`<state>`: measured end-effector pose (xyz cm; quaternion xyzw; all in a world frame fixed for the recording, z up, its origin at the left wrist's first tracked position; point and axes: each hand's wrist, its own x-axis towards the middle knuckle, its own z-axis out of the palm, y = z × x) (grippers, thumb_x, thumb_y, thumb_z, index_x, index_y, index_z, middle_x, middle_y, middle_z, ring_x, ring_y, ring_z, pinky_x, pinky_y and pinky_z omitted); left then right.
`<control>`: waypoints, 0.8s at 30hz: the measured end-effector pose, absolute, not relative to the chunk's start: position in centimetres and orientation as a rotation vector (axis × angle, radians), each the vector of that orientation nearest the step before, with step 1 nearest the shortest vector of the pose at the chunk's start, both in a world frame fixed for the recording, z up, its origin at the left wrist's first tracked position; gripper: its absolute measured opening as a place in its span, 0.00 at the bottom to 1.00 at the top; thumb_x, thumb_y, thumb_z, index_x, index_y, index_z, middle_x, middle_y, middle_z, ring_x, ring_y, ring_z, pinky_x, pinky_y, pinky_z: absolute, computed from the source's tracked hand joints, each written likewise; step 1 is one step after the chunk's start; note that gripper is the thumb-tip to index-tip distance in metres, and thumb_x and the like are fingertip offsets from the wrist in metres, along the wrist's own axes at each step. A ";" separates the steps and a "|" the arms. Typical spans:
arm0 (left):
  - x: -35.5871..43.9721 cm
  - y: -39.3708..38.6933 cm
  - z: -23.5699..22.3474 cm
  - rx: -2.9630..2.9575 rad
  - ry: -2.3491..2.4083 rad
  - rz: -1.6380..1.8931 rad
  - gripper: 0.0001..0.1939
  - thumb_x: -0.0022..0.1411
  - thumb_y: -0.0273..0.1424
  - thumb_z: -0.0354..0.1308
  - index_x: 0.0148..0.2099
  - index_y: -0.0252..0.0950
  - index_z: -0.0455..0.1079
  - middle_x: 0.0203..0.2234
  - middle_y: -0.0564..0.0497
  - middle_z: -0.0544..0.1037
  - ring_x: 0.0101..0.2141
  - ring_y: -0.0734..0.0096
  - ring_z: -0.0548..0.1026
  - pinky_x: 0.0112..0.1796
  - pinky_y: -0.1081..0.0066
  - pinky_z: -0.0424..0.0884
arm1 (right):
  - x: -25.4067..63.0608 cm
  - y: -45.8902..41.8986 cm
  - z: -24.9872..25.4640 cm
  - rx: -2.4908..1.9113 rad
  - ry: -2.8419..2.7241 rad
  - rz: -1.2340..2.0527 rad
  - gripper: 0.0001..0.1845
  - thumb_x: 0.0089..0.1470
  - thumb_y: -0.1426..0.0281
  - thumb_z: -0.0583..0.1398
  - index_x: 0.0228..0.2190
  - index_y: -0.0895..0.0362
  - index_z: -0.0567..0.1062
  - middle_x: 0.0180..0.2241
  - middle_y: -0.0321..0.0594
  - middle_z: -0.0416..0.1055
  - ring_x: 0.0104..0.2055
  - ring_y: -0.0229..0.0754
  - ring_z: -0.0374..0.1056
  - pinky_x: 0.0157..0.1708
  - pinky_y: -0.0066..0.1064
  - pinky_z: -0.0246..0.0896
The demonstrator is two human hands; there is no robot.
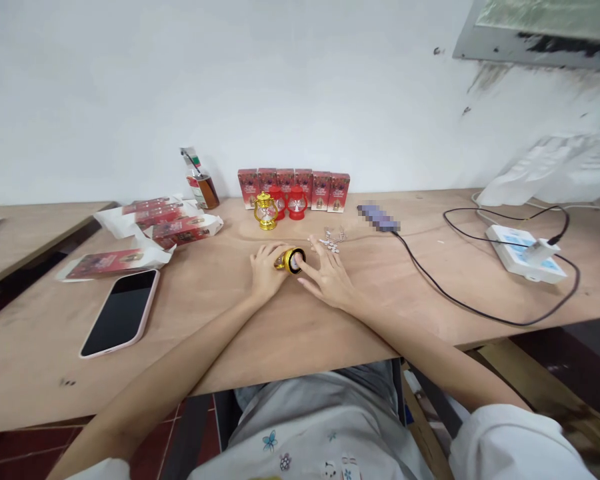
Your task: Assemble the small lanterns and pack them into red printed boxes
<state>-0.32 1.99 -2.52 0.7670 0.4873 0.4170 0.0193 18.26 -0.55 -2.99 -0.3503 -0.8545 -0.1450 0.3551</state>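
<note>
A small gold-coloured lantern with a shiny metallic finish point(281, 262) lies tipped on its side over the middle of the light-brown wooden table point(280, 320), its round base turned toward the person and showing a dark ring around a pale centre. The left hand point(267, 270) is closed around the lantern's body from the left, while the right hand point(333, 277) is spread open, one fingertip pressed on the pale centre of the base; the two hands meet at the lantern. Just beyond the right hand lies a loose scatter of small white round pieces point(332, 247), with thin clear or silvery bits among them. Farther back stand an upright gold lantern with a clear globe point(267, 212) and two red lanterns with clear globes point(297, 203), close in front of a row of six upright red printed boxes point(331, 193) near the wall. To the left are more red boxes in torn white wrapping point(167, 223), a bottle of brown liquid point(203, 190) and a black-screened phone in a pink case point(121, 312). To the right, a black cable point(443, 290) runs from a partly pixelated purplish device point(380, 218) toward a white power strip point(523, 253). Nothing covers the lantern's base except that fingertip.
</note>
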 end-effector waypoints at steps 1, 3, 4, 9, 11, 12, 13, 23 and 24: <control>-0.4 2.0 -2.6 2.397 1.517 1.307 0.14 0.58 0.30 0.58 0.47 0.43 0.71 0.45 0.49 0.76 0.48 0.59 0.69 0.45 0.62 0.58 | 18.3 -0.4 -2.9 -0.854 -2.201 -0.327 0.21 0.60 0.67 0.54 0.55 0.55 0.66 0.62 0.57 0.54 0.57 0.52 0.62 0.52 0.49 0.60; -0.4 2.1 -2.7 2.446 1.511 1.313 0.16 0.58 0.30 0.58 0.50 0.41 0.69 0.45 0.48 0.76 0.47 0.59 0.70 0.44 0.63 0.58 | 18.6 0.0 -2.9 -0.740 -2.142 -0.229 0.18 0.61 0.70 0.52 0.52 0.56 0.68 0.57 0.54 0.63 0.56 0.46 0.64 0.53 0.44 0.62; -0.4 2.2 -2.8 2.479 1.497 1.310 0.17 0.58 0.30 0.57 0.51 0.40 0.68 0.45 0.47 0.76 0.46 0.59 0.70 0.43 0.63 0.58 | 18.7 0.2 -2.9 -0.697 -2.103 -0.193 0.16 0.61 0.71 0.52 0.50 0.56 0.70 0.54 0.52 0.67 0.54 0.44 0.66 0.53 0.41 0.63; -0.5 2.4 -3.4 2.644 1.407 1.357 0.20 0.59 0.30 0.56 0.54 0.38 0.63 0.47 0.45 0.75 0.48 0.60 0.70 0.47 0.62 0.59 | 19.7 1.0 -2.9 -0.575 -2.126 -0.223 0.14 0.60 0.73 0.53 0.46 0.55 0.71 0.48 0.47 0.72 0.51 0.42 0.69 0.49 0.38 0.67; -0.6 2.4 -3.4 2.720 1.389 1.394 0.21 0.59 0.31 0.55 0.55 0.38 0.62 0.48 0.43 0.73 0.49 0.59 0.70 0.49 0.60 0.59 | 20.0 1.2 -3.0 -0.520 -2.172 -0.298 0.16 0.59 0.73 0.53 0.48 0.55 0.70 0.47 0.48 0.73 0.49 0.42 0.70 0.47 0.36 0.69; -0.7 2.5 -3.4 2.761 1.373 1.416 0.20 0.60 0.31 0.55 0.55 0.38 0.61 0.49 0.42 0.73 0.49 0.59 0.70 0.51 0.59 0.59 | 20.1 1.2 -3.0 -0.504 -2.186 -0.343 0.17 0.59 0.74 0.53 0.49 0.55 0.70 0.46 0.47 0.73 0.47 0.41 0.71 0.45 0.35 0.69; -0.7 2.5 -3.4 2.794 1.356 1.439 0.20 0.61 0.32 0.54 0.55 0.39 0.61 0.49 0.42 0.72 0.50 0.59 0.69 0.52 0.58 0.59 | 20.2 1.3 -3.1 -0.499 -2.198 -0.385 0.18 0.59 0.75 0.53 0.50 0.55 0.69 0.44 0.46 0.74 0.45 0.41 0.71 0.44 0.34 0.70; -1.1 2.9 -3.9 2.837 1.209 1.704 0.20 0.60 0.34 0.59 0.54 0.44 0.60 0.53 0.44 0.62 0.57 0.55 0.63 0.56 0.53 0.60 | 19.7 1.4 -3.9 -0.552 -2.246 -0.531 0.13 0.61 0.73 0.51 0.43 0.59 0.72 0.44 0.51 0.73 0.43 0.43 0.72 0.39 0.34 0.70; -1.1 2.9 -3.9 2.844 1.241 1.728 0.20 0.60 0.35 0.59 0.53 0.44 0.60 0.53 0.44 0.61 0.57 0.54 0.62 0.57 0.52 0.59 | 19.6 1.3 -3.9 -0.544 -2.235 -0.556 0.12 0.61 0.73 0.52 0.43 0.59 0.72 0.44 0.51 0.73 0.43 0.44 0.72 0.38 0.34 0.70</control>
